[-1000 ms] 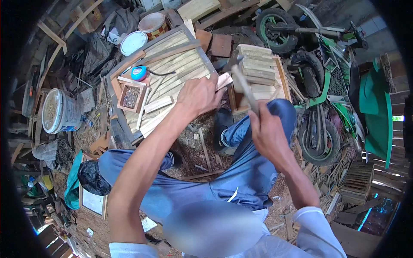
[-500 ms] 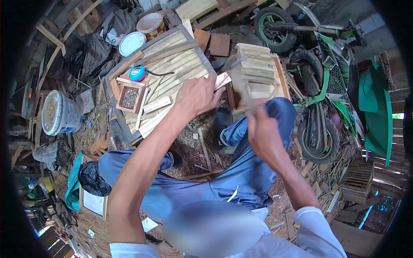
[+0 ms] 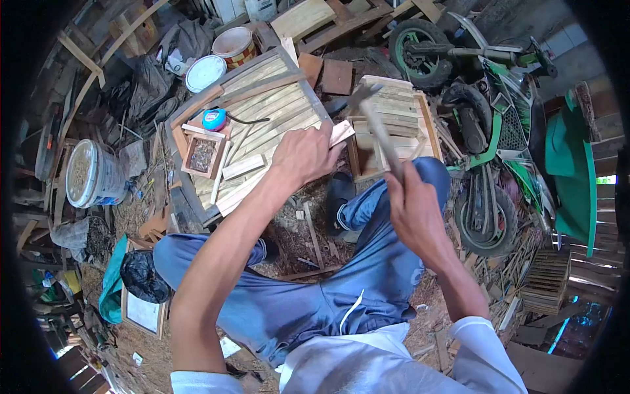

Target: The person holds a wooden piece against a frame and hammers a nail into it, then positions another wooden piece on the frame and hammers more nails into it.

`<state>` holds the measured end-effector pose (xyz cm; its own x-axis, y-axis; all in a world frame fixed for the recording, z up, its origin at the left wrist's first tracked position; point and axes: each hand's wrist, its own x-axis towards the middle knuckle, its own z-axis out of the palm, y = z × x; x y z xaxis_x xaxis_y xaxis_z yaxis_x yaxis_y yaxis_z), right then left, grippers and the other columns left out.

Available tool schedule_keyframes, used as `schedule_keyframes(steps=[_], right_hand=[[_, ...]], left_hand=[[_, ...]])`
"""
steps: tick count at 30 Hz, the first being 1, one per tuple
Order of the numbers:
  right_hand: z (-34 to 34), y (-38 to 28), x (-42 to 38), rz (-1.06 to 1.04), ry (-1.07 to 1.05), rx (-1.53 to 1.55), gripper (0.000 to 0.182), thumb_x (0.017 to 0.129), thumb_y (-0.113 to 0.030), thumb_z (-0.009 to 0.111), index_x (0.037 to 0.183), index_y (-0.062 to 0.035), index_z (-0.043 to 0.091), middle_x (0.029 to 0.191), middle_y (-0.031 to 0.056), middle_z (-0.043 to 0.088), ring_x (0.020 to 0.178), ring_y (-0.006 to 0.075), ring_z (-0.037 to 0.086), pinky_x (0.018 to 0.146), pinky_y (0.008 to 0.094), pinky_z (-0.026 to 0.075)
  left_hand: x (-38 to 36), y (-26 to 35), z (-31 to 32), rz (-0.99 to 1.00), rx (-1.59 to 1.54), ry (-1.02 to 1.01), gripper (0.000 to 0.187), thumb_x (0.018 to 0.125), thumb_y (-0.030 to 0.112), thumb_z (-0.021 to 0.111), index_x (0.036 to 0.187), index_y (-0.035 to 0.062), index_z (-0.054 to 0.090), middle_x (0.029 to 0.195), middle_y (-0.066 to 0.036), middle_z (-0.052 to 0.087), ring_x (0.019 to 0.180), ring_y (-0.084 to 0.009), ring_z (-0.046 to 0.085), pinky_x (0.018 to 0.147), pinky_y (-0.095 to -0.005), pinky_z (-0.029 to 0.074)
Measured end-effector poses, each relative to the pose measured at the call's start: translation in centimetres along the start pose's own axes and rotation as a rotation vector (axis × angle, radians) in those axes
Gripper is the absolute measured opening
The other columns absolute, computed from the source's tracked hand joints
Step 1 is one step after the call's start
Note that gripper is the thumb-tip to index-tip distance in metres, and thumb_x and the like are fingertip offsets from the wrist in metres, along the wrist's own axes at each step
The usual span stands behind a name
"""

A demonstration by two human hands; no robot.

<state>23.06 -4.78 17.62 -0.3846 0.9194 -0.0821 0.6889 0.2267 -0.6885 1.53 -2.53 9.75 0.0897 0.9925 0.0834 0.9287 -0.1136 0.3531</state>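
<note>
My left hand (image 3: 303,155) presses on a short wooden piece (image 3: 342,132) at the near corner of a slatted wooden panel (image 3: 262,111). My right hand (image 3: 412,207) grips the handle of a hammer (image 3: 375,126), raised above my right knee, its head up near the stacked slats. Both my legs in blue trousers lie below the hands, and a dark sandal (image 3: 336,190) is on my foot.
A crate of stacked wooden slats (image 3: 397,125) stands right of the panel. A small box of nails (image 3: 201,155) and a blue tape measure (image 3: 214,119) rest on the panel. A white bucket (image 3: 92,172) stands left, green motorbikes (image 3: 499,125) right. Wood scraps cover the ground.
The hammer swung down and blurred half a second ago, then rose again. My left hand stays on the wooden piece. The view shifted slightly downward.
</note>
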Motion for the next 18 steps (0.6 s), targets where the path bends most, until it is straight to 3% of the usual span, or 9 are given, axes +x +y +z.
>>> schedule_keyframes(steps=[3,6,8,11,14,15,18], right_hand=[[0.5,-1.0,-1.0,-0.013,0.167,0.134,0.024,0.098,-0.017,0.049,0.106,0.0051,0.045,0.068,0.0341,0.058,0.069,0.0533,0.058,0.059,0.0598,0.042],[2.8,2.5,0.2,-0.049,-0.063,-0.154,0.025,0.097,-0.017,0.05,0.106,0.0054,0.044,0.067,0.0331,0.057,0.068,0.0527,0.058,0.058,0.0594,0.042],[1.7,1.9,0.2,-0.043,-0.068,-0.077,0.025,0.097,-0.017,0.051,0.105,0.0053,0.043,0.067,0.0337,0.056,0.069,0.0535,0.057,0.059,0.0592,0.042],[-0.2,-1.4,-0.6,0.021,0.019,0.078,0.023,0.097,-0.017,0.051,0.103,0.0047,0.043,0.066,0.035,0.055,0.07,0.0552,0.056,0.061,0.0606,0.041],[2.4,1.1,-1.0,-0.05,0.136,0.096,0.023,0.098,-0.017,0.05,0.103,0.0047,0.043,0.066,0.0344,0.056,0.068,0.0546,0.056,0.061,0.0615,0.041],[2.5,1.7,-0.2,-0.017,-0.058,-0.173,0.023,0.098,-0.017,0.05,0.103,0.0049,0.044,0.067,0.0344,0.057,0.068,0.054,0.057,0.061,0.0616,0.042],[1.1,1.3,0.1,0.039,-0.103,-0.107,0.025,0.097,-0.017,0.05,0.106,0.0056,0.044,0.07,0.0347,0.058,0.069,0.054,0.057,0.063,0.0618,0.044]], left_hand=[[0.1,0.3,-0.1,-0.039,-0.001,-0.045,0.041,0.089,0.036,0.058,0.1,-0.0033,0.056,0.07,-0.027,0.064,0.068,-0.043,0.065,0.064,-0.0501,0.053],[-0.2,0.4,-0.2,-0.019,0.022,-0.028,0.041,0.09,0.037,0.058,0.099,-0.0031,0.056,0.069,-0.026,0.064,0.067,-0.0419,0.065,0.063,-0.0491,0.053],[-0.1,0.1,0.1,-0.017,0.032,-0.007,0.04,0.09,0.037,0.058,0.098,-0.003,0.056,0.069,-0.026,0.064,0.066,-0.0413,0.066,0.063,-0.0485,0.053],[-0.1,0.0,0.1,-0.013,0.022,-0.015,0.039,0.091,0.036,0.057,0.097,-0.0025,0.057,0.07,-0.026,0.064,0.067,-0.0415,0.066,0.062,-0.0484,0.053],[-0.1,0.1,0.1,-0.018,-0.007,-0.026,0.04,0.09,0.037,0.058,0.099,-0.002,0.057,0.069,-0.026,0.064,0.066,-0.042,0.065,0.062,-0.0485,0.053],[-0.1,0.0,0.1,-0.015,-0.002,-0.018,0.04,0.09,0.037,0.058,0.099,-0.0021,0.056,0.069,-0.026,0.064,0.066,-0.0421,0.065,0.062,-0.0488,0.053],[0.1,-0.1,0.1,-0.015,0.008,0.006,0.041,0.089,0.038,0.059,0.099,-0.0026,0.056,0.069,-0.026,0.064,0.065,-0.0425,0.065,0.063,-0.0497,0.052]])
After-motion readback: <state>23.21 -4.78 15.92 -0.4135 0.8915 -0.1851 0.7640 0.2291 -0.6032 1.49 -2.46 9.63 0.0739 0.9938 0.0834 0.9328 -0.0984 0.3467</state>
